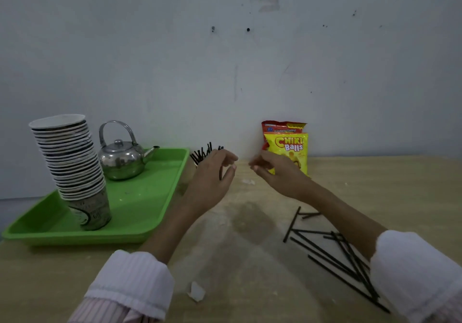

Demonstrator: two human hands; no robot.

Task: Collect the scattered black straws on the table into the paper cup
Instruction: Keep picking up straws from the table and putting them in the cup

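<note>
Paper cup [195,164] almost wholly behind left hand [212,172].

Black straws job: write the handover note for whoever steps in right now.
Left hand: raised in front of the standing straws; the paper cup holding them is hidden behind it; a straw shows between its fingers, grip unclear.
Right hand: fingers loosely curled, nothing visible in them.
Done: a bunch of straws stands upright beside the green tray.
Left: loose straws scattered on the table, under the right forearm.

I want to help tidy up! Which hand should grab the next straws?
Probably the right hand: the loose straws lie on its side, under its forearm. The left hand is over by the cup's straws.
</note>
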